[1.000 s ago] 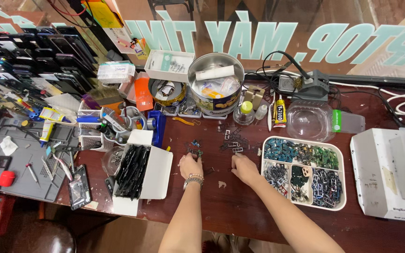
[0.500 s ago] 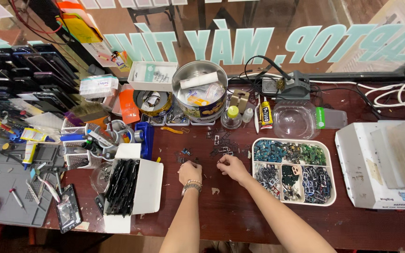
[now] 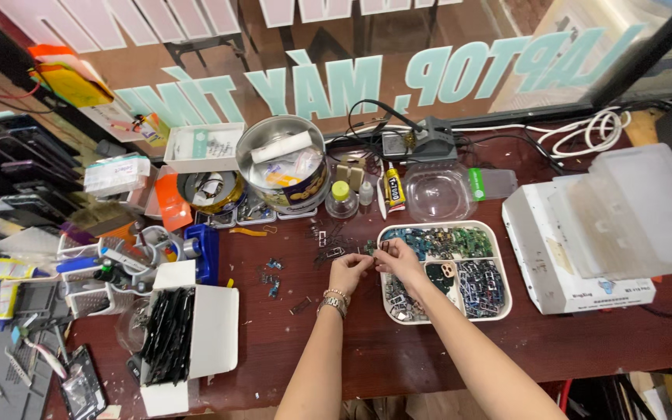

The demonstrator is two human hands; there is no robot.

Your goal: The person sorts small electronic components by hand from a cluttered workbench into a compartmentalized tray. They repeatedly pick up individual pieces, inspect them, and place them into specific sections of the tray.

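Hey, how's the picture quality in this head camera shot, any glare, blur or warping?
Head view: even light, soft shadows; reflections on the window glass; wide-angle bending at the edges; left hand and right hand sharp, small parts in the tray too fine to resolve.

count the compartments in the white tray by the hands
4. In the white tray: a long one across the back, a front-left one partly hidden by the right hand, a small middle one, and a right one.
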